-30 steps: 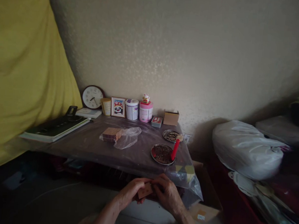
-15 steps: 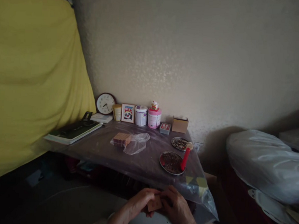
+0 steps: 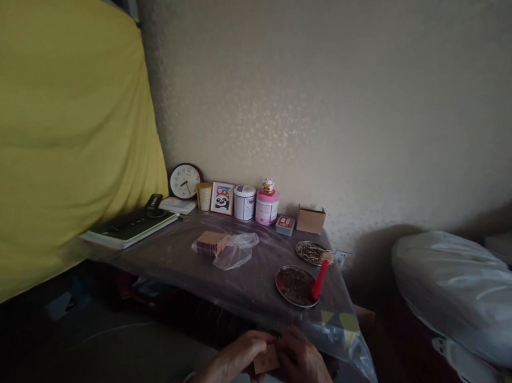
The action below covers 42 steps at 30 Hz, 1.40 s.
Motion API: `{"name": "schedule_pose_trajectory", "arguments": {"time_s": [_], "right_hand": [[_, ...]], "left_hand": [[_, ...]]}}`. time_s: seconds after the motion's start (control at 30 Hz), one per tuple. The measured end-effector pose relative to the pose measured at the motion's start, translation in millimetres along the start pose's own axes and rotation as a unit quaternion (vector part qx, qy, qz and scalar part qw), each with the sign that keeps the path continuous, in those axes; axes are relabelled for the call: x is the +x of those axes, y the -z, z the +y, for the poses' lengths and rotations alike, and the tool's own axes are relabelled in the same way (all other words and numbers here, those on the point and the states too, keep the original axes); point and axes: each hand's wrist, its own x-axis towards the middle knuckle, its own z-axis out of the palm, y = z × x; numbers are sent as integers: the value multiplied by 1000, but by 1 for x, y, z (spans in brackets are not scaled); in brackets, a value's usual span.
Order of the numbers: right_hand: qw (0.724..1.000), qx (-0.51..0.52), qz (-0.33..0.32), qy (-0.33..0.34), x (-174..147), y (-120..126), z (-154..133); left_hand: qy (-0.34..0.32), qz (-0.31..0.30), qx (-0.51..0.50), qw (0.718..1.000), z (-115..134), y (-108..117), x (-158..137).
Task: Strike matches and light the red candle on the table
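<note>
Low in the view, in front of the table edge, a small brown cardboard matchbox is between my two hands. My left hand grips it from the left, thumb along its upper edge and fingers beneath. My right hand is closed at its right end, with the fingertips partly hidden. Beyond them a red candle stands slightly tilted on the rim of a round metal plate with dark residue. A stack of similar brown boxes lies in a clear plastic bag on the table.
Behind the candle, another plate holds burnt and pale sticks. A clock, framed panda picture, white tin, pink tin and open cardboard box line the wall. A dark green book lies left. Plastic sheeting overhangs the right corner.
The view has shifted slightly, so the table things appear a little lower and further right. Both hands stay on the matchbox, with only a small movement.
</note>
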Motion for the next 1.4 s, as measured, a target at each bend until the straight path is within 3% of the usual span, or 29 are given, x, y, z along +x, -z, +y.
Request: {"name": "schedule_pose_trajectory", "arguments": {"time_s": [0.93, 1.4], "right_hand": [[999, -23, -17, 15, 1, -9, 10], [998, -56, 19, 30, 0, -9, 4]], "left_hand": [[6, -1, 20, 1000, -2, 0, 1], [7, 32, 58, 998, -9, 1, 3]]}}
